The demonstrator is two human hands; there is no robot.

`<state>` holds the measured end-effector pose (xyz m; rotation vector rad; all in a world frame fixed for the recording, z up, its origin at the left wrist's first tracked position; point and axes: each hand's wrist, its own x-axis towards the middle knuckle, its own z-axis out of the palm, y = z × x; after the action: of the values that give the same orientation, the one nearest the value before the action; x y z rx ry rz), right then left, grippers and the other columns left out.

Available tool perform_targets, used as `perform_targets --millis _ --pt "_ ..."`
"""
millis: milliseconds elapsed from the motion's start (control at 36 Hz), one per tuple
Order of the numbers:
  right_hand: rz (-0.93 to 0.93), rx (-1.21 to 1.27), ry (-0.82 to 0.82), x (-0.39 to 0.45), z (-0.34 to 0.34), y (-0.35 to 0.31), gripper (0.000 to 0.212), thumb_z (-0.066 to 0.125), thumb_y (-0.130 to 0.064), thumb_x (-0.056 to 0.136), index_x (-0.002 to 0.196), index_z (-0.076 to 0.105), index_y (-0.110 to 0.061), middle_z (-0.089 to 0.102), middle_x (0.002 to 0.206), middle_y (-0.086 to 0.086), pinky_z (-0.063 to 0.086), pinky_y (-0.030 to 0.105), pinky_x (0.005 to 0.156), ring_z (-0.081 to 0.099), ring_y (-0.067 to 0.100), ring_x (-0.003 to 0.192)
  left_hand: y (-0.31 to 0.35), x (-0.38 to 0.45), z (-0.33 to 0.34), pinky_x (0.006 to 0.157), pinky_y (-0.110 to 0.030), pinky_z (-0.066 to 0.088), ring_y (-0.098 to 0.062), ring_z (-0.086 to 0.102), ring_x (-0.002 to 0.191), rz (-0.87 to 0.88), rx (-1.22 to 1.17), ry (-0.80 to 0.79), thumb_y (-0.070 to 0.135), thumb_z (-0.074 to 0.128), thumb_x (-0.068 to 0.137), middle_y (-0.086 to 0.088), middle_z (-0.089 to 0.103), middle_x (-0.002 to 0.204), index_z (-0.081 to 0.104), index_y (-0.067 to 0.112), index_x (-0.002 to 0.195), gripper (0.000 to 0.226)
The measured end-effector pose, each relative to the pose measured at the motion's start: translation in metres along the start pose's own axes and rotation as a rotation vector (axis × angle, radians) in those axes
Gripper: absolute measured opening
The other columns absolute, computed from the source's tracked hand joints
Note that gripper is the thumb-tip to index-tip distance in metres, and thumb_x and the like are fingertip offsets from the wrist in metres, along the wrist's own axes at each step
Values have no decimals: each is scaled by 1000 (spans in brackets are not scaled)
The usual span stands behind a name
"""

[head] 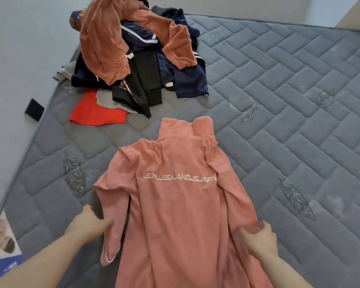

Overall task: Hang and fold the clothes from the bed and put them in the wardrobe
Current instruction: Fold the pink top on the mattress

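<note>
Left hand (89, 222) pinching the left sleeve (112, 221) of a pink top (175, 204); right hand (260, 240) gripping its right edge. Hands well apart, one at each side. Top spread back-up on the grey mattress (279, 100), collar away. Beyond, at the far left corner, a heap of clothes (137, 59).

A grey quilted bed (279, 80) carries everything. A pink top (175, 204) lies spread flat on its near part, collar pointing away. A heap of clothes (133, 59) sits at the far left corner, a red garment (96, 113) at its near edge.
</note>
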<state>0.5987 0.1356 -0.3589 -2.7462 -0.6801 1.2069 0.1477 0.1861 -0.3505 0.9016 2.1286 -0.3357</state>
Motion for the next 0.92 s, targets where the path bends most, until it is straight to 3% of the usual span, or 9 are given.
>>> perform_targets --millis 83,167,222,389,528,639,750,806,917 --pt "26 -74 29 13 10 25 76 81 -35 77 141 46 -13 51 139 21 43 45 105 49 37 131 -5 13 22 56 -31 55 -28 71 66 -56 -55 5 50 79 75 -15 68 97 40 6 130 81" --pt "1 -100 60 22 4 32 24 73 -28 84 104 67 -16 72 108 14 51 41 94 64 35 110 0 27 30 69 -39 60 -31 70 70 25 -77 23 50 69 67 -11 72 79 66 9 93 49" --pt "-23 -60 108 30 -11 30 10 68 -21 85 92 69 -14 71 88 11 52 40 91 66 37 101 5 29 23 74 -39 59 -36 71 81 84 -113 68 45 62 70 -15 75 82 71 13 82 35" --pt "-56 52 449 40 -97 -9 23 57 -7 89 110 67 -6 67 114 30 46 47 100 59 47 114 13 33 -54 95 -47 49 -45 61 113 20 -218 403 24 55 85 -28 69 114 66 7 108 31" --pt "-146 109 560 52 -136 -37 38 56 -24 86 118 64 -5 62 123 29 45 51 104 58 46 117 18 25 -94 99 -48 44 -48 55 122 -47 -58 378 14 70 85 -34 57 129 47 3 129 50" --pt "-155 27 458 40 -118 -40 58 67 -24 91 140 45 -2 42 145 28 36 53 109 47 48 129 7 19 -70 99 -48 45 -48 55 123 -31 26 310 32 70 88 -32 56 133 38 1 131 62" --pt "-133 -80 106 8 -59 -6 51 71 -16 89 132 53 4 60 129 26 42 42 101 57 41 121 -17 -5 -7 98 -40 48 -38 59 122 -19 70 138 37 68 87 -19 63 131 57 11 128 50" --pt "-121 -135 -56 -12 -24 22 58 77 -25 86 133 53 -1 64 124 18 46 39 96 61 35 115 -35 -24 33 95 -37 49 -33 62 117 -24 54 31 46 65 89 -13 68 125 65 17 117 40" --pt "-83 -210 -186 -50 23 77 54 75 -33 86 127 47 -13 66 112 11 44 35 83 63 33 108 -63 -71 100 84 -34 48 -25 63 103 -29 -29 -110 63 66 83 -3 68 113 59 19 109 51"
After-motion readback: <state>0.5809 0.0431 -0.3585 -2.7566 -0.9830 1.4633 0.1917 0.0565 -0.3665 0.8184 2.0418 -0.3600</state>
